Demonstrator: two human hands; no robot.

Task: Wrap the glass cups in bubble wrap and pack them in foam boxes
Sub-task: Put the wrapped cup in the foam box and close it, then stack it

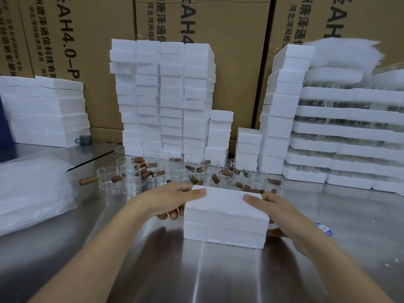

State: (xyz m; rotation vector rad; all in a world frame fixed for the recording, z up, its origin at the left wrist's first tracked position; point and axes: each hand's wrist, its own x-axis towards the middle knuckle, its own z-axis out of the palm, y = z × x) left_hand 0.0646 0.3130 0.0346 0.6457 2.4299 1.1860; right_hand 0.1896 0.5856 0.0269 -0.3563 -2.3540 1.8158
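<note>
A closed white foam box (226, 217) of two halves stands on the steel table (196, 270) in front of me. My left hand (172, 199) grips its left end, thumb on the lid and fingers curled down the side. My right hand (275, 212) grips the right end the same way. Behind the box stand several clear glass cups with brown wooden handles (129, 178). A pile of bubble wrap sheets (32, 193) lies at the left.
Tall stacks of foam boxes (161, 97) rise at the back, with more at the left (43, 110) and right (282, 110). Foam trays of glassware (349, 132) fill the right. Cardboard cartons (218, 22) form the back wall. A blue-and-white label (324, 228) lies at the right.
</note>
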